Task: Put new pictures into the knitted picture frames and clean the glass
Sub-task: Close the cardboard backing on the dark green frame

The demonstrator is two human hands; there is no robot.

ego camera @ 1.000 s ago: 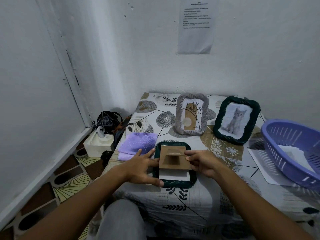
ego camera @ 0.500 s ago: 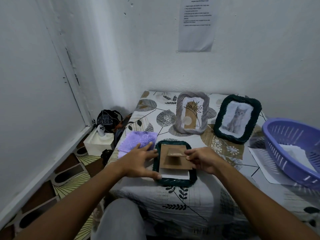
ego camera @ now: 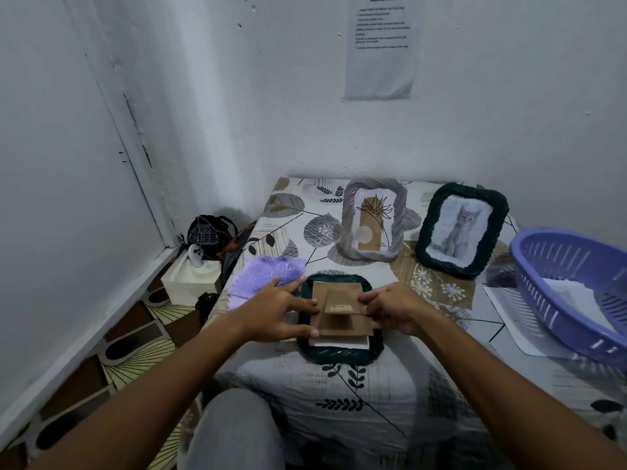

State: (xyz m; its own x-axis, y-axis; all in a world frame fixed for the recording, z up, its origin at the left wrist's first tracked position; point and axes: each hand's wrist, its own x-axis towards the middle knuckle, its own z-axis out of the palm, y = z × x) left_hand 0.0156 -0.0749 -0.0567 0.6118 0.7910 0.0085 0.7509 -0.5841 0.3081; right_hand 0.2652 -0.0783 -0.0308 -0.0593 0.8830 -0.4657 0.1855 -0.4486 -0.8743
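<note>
Dark green frame (ego camera: 339,351) lies face down at the near edge of the table (ego camera: 305,385); brown backing board (ego camera: 339,320) sits on its back, a white sheet (ego camera: 339,342), probably the new picture, showing beneath the board's near edge. Left hand (ego camera: 281,313) rests on the frame's left side, fingers straight, tips touching the board's left edge; grasping nothing. Right hand (ego camera: 390,310) has fingers curled at the board's right edge and appears to pinch the board or its fold-out stand; exact grip not clear.

Step in hand, by judgement: refitting the backing over the picture. Next move calls for squaring the board in the recess and pressing it flat without shifting the sheet; glass cleaning follows, cloth (ego camera: 268,276) lying just left of the frame.

Grey frame (ego camera: 373,222) and cat frame (ego camera: 461,228) stand upright at the rear; basket (ego camera: 570,286) at right.
</note>
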